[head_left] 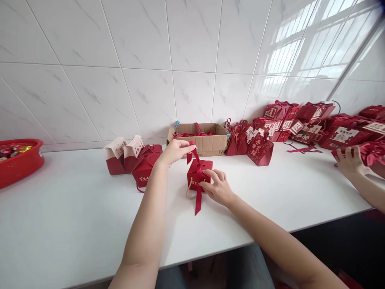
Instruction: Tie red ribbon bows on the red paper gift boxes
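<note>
A small red gift box (207, 165) with light lettering stands upright on the white table in front of me. A red satin ribbon (198, 202) runs over its top, and one tail hangs down the front onto the table. My left hand (177, 151) is closed in a pinch on the ribbon's other end, above and left of the box. My right hand (220, 187) is at the box's right front, thumb and fingers bent against it and the ribbon. A beige twisted cord (190, 194) loops at the box's lower left.
Behind stands an open cardboard box (207, 145) with red ribbons inside. Red and white boxes (116, 156) stand to the left, beside a red basin (22, 160) of wrapped sweets. Piled gift boxes (279, 116) fill the right, where another person's hand (350, 160) touches one.
</note>
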{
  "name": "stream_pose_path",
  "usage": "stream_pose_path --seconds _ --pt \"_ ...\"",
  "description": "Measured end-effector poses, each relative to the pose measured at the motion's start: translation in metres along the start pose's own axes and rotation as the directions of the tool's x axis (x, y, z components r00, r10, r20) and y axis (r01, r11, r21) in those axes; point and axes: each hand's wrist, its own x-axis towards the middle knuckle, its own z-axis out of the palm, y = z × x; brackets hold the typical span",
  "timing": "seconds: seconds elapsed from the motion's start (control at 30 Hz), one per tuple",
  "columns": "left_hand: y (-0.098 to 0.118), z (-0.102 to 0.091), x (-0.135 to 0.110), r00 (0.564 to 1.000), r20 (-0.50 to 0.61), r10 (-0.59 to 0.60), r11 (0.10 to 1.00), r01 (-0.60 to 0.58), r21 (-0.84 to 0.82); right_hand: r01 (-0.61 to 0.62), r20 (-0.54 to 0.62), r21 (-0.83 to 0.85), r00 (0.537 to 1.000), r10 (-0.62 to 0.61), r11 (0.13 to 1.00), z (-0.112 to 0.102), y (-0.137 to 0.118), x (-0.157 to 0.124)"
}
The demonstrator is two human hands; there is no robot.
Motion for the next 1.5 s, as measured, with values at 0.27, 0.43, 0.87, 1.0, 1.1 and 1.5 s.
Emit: stream_pose_path --seconds 0.27,0.43,0.87,1.0,1.1,1.5 --pt "0.003 0.002 0.003 0.983 -0.136 0.120 0.976 -0.142 -0.163 -0.307 -0.053 0.549 0.916 0.399 0.777 -0.036 0.002 0.049" --pt "0.010 -0.002 -0.002 0.969 -0.188 0.163 0.972 -0.190 -0.138 -0.575 0.312 0.613 0.806 0.502 0.542 -0.071 0.016 0.089" --pt "0.032 -0.003 -0.017 0.941 -0.289 0.177 0.963 -0.227 -0.147 -0.602 0.471 0.741 0.782 0.409 0.298 -0.109 0.038 0.128" --pt "0.032 0.002 -0.013 0.889 -0.404 0.215 0.939 -0.302 -0.166 -0.483 0.270 0.827 0.790 0.551 0.287 -0.100 0.034 0.128" --pt "0.031 0.005 -0.008 0.836 -0.492 0.243 0.914 -0.368 -0.174 -0.435 0.157 0.824 0.792 0.589 0.364 -0.097 0.034 0.129" --pt "0.038 0.008 -0.012 0.788 -0.538 0.298 0.883 -0.442 -0.158 -0.305 0.009 0.844 0.830 0.557 0.441 -0.110 0.027 0.128"
